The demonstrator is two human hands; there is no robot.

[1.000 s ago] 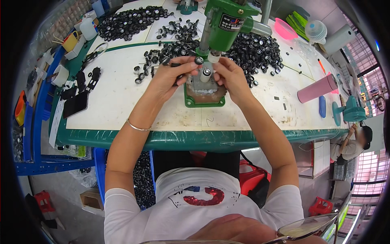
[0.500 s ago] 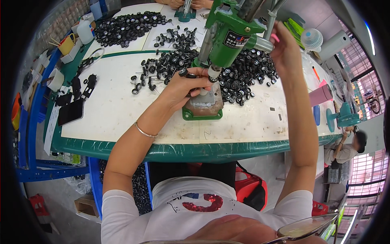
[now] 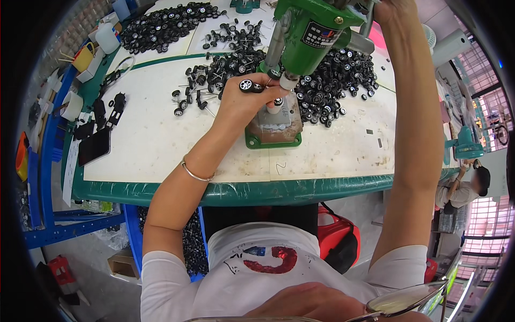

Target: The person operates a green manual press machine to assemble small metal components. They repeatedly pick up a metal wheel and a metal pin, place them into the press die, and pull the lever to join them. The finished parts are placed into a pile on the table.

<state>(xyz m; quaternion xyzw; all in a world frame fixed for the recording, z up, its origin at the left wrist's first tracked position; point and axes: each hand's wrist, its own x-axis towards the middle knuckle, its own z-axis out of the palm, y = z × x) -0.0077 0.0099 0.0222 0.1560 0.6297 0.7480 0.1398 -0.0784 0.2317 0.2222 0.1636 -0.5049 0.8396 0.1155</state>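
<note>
My left hand (image 3: 241, 102) is closed around small black toy wheels (image 3: 245, 86) with silver spokes. Its fingertips reach beneath the green hand press (image 3: 311, 40). Another toy wheel (image 3: 278, 101) sits by the fingertips at the top of a white post (image 3: 274, 109) on the press base (image 3: 273, 140). The press's pale round tip (image 3: 288, 81) is a little above that wheel, apart from it. High up at the top edge, my right hand (image 3: 396, 9) is closed on the press lever (image 3: 368, 19), partly cut off by the frame.
Heaps of black wheels, many on thin axles (image 3: 335, 86), lie around and behind the press. Black plastic parts (image 3: 115, 112) and a dark phone (image 3: 94, 147) are at the left. A green padded edge (image 3: 252, 194) borders the table. Another person (image 3: 464, 188) sits far right.
My right hand has risen with the lever. The press tip has lifted off the wheel below it. My left hand has turned, showing more of its wheels, and the whole view has shifted slightly.
</note>
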